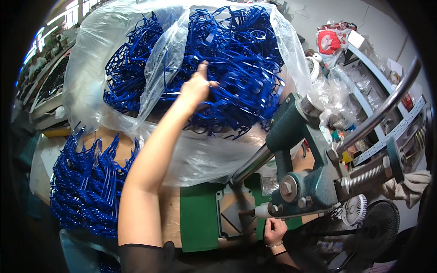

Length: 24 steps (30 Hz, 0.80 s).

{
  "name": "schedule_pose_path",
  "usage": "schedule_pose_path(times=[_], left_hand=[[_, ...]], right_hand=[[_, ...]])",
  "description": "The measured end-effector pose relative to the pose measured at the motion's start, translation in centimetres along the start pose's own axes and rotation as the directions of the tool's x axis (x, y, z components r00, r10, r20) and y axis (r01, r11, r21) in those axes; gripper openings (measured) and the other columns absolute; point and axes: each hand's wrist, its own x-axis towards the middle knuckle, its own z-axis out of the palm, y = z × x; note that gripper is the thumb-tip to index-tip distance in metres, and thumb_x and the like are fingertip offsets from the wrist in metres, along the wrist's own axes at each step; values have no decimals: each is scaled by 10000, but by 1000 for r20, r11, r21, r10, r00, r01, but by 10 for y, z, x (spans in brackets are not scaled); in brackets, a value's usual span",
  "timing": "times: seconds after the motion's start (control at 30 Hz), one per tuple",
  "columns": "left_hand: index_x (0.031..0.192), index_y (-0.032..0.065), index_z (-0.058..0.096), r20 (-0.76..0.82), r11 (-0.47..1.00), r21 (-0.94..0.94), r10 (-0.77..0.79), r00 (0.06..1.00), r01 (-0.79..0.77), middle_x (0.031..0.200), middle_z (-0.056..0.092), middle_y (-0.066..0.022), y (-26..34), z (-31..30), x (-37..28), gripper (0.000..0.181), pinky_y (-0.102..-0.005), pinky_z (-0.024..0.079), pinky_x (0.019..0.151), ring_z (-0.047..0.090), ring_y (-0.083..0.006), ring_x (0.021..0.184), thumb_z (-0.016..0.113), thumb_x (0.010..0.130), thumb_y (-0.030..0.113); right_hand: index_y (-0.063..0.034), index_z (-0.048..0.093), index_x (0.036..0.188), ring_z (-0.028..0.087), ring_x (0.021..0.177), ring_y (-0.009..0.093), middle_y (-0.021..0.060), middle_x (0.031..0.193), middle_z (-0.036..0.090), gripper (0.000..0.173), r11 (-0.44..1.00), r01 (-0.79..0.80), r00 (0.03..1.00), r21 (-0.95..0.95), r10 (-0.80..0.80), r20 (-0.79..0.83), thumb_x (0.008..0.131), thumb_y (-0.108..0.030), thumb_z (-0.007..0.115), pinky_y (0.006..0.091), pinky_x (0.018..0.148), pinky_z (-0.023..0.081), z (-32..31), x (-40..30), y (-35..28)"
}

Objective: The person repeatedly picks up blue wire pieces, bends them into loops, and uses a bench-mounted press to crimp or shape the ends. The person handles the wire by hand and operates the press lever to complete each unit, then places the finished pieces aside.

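Observation:
My left hand (197, 85) reaches over a large heap of glossy blue, thin frame-like pieces (235, 78) in a clear plastic bag (82, 78). One finger points away from me and the thumb sticks out; the other fingertips are hidden, so any hold is unclear. My right hand (276, 232) is curled beside the base plate (238, 213) of a green hand-lever press (304, 163), low on its right side, with nothing visible in it. A metal rod with a white collar (262, 211) points over the plate. More blue pieces (88, 184) lie stacked in rows left of my left forearm.
A green mat (199, 218) lies under the press on a wooden table. The press's long metal lever (382, 107) slants up to the right. Shelving with plastic bags (336, 99), a white fan (355, 210) and a black fan (379, 225) stand at the right.

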Motion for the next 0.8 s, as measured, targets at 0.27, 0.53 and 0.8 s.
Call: schedule_pose_path(times=[0.27,0.53,0.8], left_hand=[[1357,107,219,193,891,-408,-131,972,201,1015,570,-138,-106,-16,-123,653,-278,449,711,583,-185,802,540,813,271],[1147,34,463,231,872,-451,-89,969,188,922,617,-103,-67,-5,-132,367,-296,450,731,563,-181,802,537,849,236],[982,53,539,-92,945,286,-137,986,158,1101,504,-190,-83,-23,-162,239,-393,405,862,483,-335,1026,497,749,27]], right_hand=[[-47,549,684,453,511,249,75,558,460,47,992,-87,995,95,82,63,691,-31,592,342,474,351,0,15,-21],[-52,580,733,500,562,247,82,631,537,32,991,-110,989,81,101,105,714,-36,601,328,510,395,-6,15,-15],[-41,581,732,465,526,235,75,596,500,28,992,-76,996,100,72,47,711,-27,595,327,484,369,-6,11,-9]])
